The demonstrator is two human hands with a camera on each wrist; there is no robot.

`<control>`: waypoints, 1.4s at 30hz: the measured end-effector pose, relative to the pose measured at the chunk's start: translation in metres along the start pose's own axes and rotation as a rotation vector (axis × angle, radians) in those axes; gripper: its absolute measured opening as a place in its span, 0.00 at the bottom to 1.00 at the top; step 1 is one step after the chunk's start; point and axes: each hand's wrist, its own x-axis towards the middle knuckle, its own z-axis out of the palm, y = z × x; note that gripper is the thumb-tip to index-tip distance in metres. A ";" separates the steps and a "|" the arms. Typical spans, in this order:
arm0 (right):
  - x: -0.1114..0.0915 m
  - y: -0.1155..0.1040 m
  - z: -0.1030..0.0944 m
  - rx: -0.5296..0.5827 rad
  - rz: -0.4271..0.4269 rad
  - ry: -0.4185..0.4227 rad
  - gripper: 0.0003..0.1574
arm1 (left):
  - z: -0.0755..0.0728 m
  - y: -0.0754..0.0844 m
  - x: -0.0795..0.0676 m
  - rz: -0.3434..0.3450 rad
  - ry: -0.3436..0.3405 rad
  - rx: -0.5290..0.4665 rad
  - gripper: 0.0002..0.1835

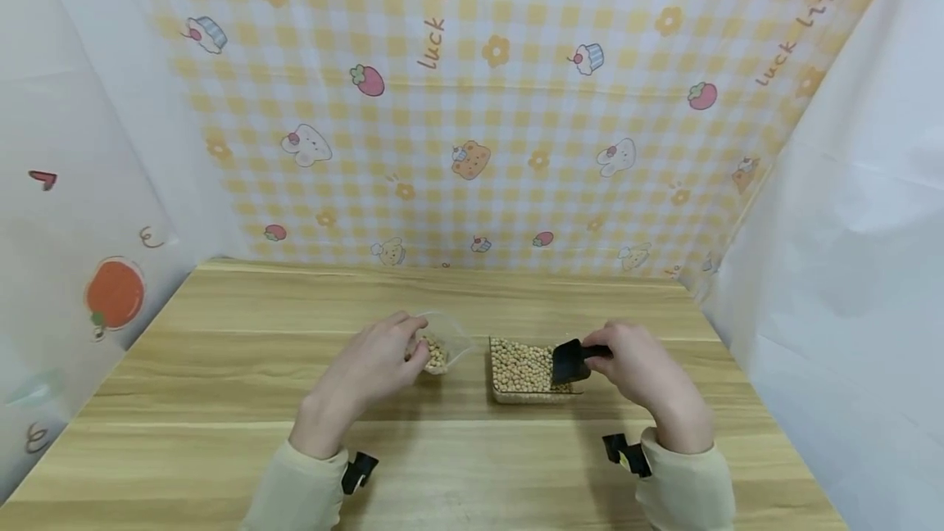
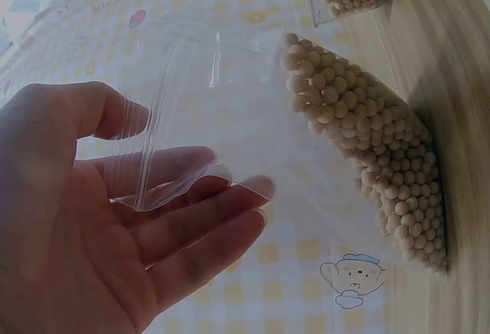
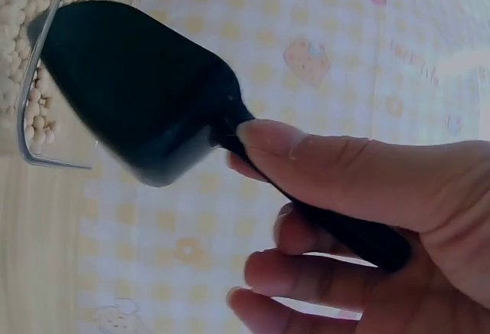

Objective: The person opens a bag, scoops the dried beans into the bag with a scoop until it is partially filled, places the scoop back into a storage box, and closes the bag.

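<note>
My left hand (image 1: 378, 360) holds a clear zip bag (image 2: 237, 96) near its mouth, with the thumb on one side and fingers behind the film. Soybeans (image 2: 383, 158) fill the lower part of the bag, which stands on the table. My right hand (image 1: 636, 363) grips the handle of a small black scoop (image 3: 138, 81), pinched between thumb and fingers. The scoop's blade reaches over the rim of a clear rectangular container (image 1: 533, 399), its tip at the soybeans (image 1: 519, 365) inside. The container sits to the right of the bag.
A wood-grain table (image 1: 457, 465) lies beneath everything. Behind it hangs a yellow checked cloth (image 1: 442, 121) with cartoon prints. White sheets border the left and right sides. A black camera mount (image 1: 359, 474) is strapped at each wrist.
</note>
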 end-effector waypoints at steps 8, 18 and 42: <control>0.002 -0.006 0.002 -0.095 -0.011 -0.008 0.13 | 0.001 0.003 0.003 0.006 -0.010 -0.006 0.21; 0.012 0.000 0.015 -0.039 -0.041 -0.040 0.13 | -0.001 0.001 0.000 -0.005 -0.004 -0.008 0.21; 0.024 0.062 0.047 0.297 -0.046 -0.142 0.14 | 0.002 0.002 -0.003 -0.001 -0.010 -0.021 0.21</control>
